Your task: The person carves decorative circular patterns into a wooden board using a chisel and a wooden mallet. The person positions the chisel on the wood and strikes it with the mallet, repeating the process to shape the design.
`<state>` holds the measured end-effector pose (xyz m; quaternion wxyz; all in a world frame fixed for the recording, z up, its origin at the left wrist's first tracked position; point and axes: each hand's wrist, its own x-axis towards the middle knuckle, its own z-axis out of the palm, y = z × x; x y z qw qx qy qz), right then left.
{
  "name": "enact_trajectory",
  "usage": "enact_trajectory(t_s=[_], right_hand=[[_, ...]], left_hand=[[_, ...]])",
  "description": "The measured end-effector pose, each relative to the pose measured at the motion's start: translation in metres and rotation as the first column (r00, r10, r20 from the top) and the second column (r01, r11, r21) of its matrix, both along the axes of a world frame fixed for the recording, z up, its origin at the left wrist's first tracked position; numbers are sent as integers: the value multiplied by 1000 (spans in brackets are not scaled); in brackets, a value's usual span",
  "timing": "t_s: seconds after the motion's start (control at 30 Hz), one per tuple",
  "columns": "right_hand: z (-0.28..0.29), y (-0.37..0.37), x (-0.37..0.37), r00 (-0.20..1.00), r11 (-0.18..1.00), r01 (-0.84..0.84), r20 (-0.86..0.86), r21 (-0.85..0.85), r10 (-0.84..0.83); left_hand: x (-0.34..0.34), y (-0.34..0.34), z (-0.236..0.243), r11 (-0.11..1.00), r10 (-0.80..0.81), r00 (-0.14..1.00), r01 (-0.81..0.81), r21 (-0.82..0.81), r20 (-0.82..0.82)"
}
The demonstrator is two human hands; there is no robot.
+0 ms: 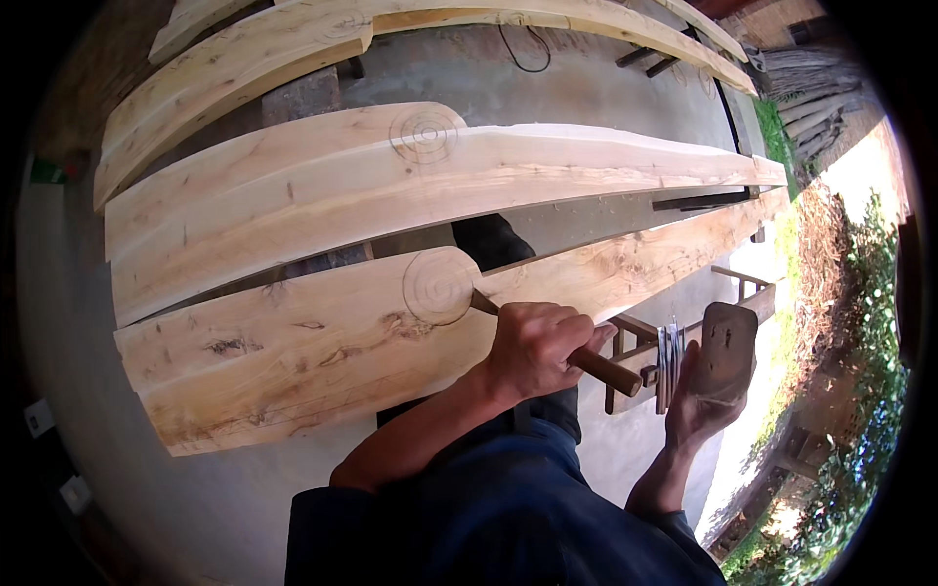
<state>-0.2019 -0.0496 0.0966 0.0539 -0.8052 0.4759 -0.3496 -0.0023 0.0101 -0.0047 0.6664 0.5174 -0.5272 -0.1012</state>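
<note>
My left hand (542, 347) is closed around a chisel (606, 371) with a round wooden handle. Its blade points up and left, with the tip at the edge of a spiral (440, 285) marked on the rounded step of the nearest timber (283, 342). Off to the right, my right hand (705, 410) grips a worn wooden mallet (729, 342), a blocky head with rounded corners and small dents. Its handle is hidden. The mallet is apart from the chisel.
Several slim metal chisels (670, 366) lie on a wooden trestle (625, 391) between my hands. A second shaped timber (322, 190) with a spiral lies beyond the nearest one, and more timbers (244, 68) lie farther back. Grass and leafy plants (850, 410) border the right side.
</note>
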Motion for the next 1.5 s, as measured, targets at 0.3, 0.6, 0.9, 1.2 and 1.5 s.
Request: enact_trajectory(t_s=[0.3, 0.6, 0.9, 1.2, 1.5], right_hand=[[-30, 15, -12, 981, 971, 89, 147, 222, -123], [-30, 14, -7, 979, 962, 73, 165, 262, -119], [-29, 16, 7, 988, 956, 30, 139, 290, -73], [-31, 14, 8, 987, 947, 44, 133, 318, -91], [-22, 11, 21, 995, 957, -13, 98, 288, -16]], left_hand=[[-3, -7, 2, 994, 103, 990, -97, -58, 99], [-3, -7, 0, 994, 113, 990, -111, -23, 83], [-3, -8, -2, 990, 139, 989, -138, -21, 53], [5, -24, 2, 983, 177, 984, -175, 50, -38], [6, -24, 2, 984, 173, 984, -171, 53, -32]])
